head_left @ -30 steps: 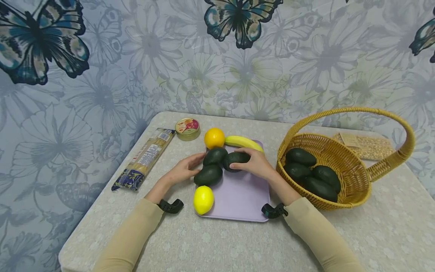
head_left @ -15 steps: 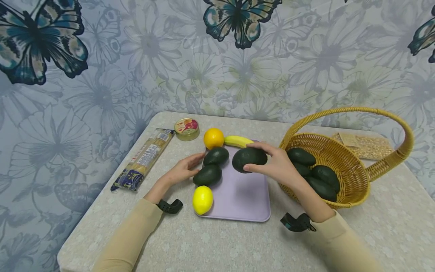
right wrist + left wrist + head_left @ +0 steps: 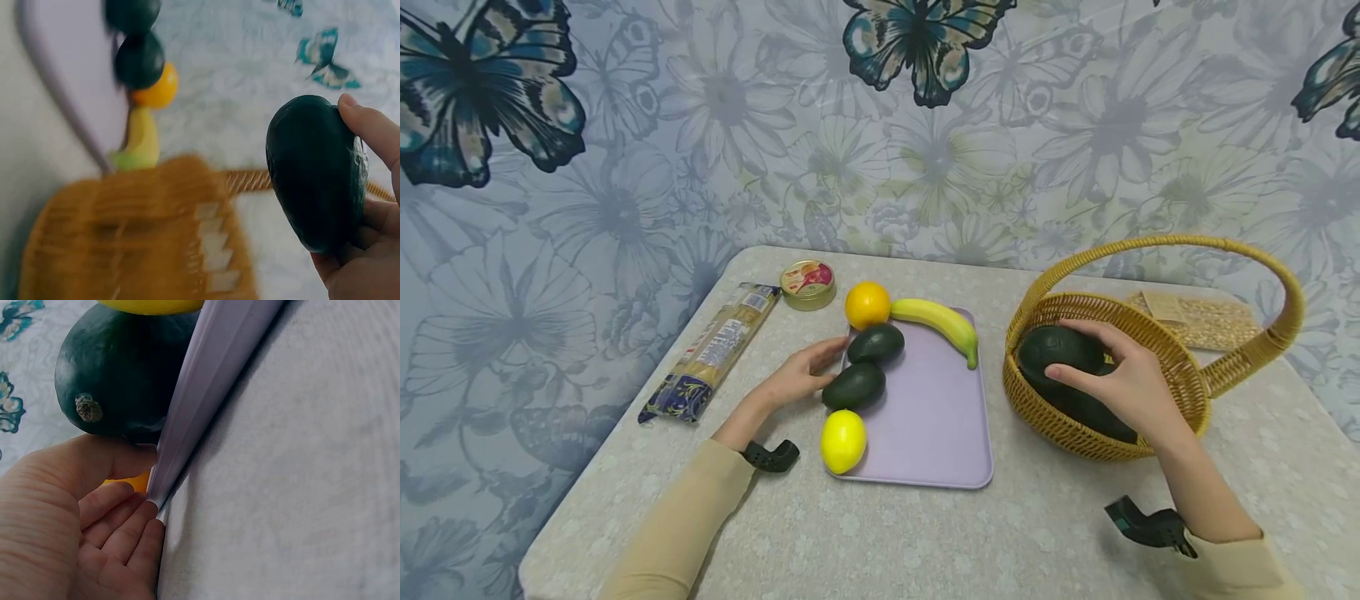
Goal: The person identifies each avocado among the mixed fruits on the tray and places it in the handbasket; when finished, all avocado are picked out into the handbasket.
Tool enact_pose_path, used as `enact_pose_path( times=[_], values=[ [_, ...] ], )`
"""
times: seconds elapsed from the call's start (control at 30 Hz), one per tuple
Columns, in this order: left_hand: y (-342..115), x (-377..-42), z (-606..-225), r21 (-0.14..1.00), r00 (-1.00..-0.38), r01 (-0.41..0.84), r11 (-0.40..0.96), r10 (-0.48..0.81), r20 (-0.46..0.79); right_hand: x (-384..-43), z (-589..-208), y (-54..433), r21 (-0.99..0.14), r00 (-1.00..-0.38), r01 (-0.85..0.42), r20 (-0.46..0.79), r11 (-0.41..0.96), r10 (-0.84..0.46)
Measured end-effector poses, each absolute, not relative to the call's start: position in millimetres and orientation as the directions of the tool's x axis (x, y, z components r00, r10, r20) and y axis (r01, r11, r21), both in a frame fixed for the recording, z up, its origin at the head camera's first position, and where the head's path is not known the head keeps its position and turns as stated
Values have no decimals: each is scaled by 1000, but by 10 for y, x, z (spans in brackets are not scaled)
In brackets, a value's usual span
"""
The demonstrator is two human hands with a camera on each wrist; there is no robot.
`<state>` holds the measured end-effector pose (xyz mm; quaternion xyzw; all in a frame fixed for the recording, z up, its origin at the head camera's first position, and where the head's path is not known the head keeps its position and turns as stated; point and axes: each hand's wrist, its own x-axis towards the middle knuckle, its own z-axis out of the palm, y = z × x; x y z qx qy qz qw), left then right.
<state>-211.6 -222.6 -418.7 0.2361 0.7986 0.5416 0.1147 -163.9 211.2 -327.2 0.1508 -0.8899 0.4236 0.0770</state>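
My right hand [image 3: 1127, 375] grips a dark green avocado [image 3: 1056, 348] over the wicker basket [image 3: 1015, 396], with other avocados partly hidden beneath it. The right wrist view shows the avocado [image 3: 315, 175] between thumb and fingers. At the left edge of the lilac tray [image 3: 932, 425], my left hand [image 3: 793, 379] lies with relaxed fingers. In the left wrist view, its thumb and fingertips are against the tray's rim [image 3: 200, 394], just below an avocado [image 3: 119, 369]. Two avocados, one behind [image 3: 876, 344] and one in front [image 3: 854, 387], lie on the tray's left side.
A lemon [image 3: 843, 442] sits at the tray's front left corner. An orange [image 3: 867, 305] and a banana [image 3: 940, 321] lie along its back. Farther left are a round tin [image 3: 808, 285] and a pasta packet [image 3: 715, 350]. Behind the basket's tall handle [image 3: 1172, 242] lies a bag of grains [image 3: 1217, 323].
My right hand has lifted an avocado off the tray and carried it right, over the basket. The banana shows in full. My left hand has stayed by the tray's edge.
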Motion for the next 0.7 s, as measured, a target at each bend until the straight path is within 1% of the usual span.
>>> enact_pose_path(
  times=[0.1,0.2,0.5,0.7],
  values=[
    [-2226,-2116,-4183,918,-868,242,315,493,60,-1663,-3353,2230,-724,-961,-276,208,632,-181],
    [-2221,-2118,-4179,918,-870,236,319,490,53,-1676,-3420,2292,-708,-967,-254,179,659,-182],
    [-2222,-2115,-4190,920,-870,231,315,490,51,-1750,-3559,2330,-677,-968,-249,148,693,-203],
    [-2230,-2121,-4186,919,-871,229,322,489,46,-1771,-3590,2310,-663,-962,-271,160,698,-222]
  ],
)
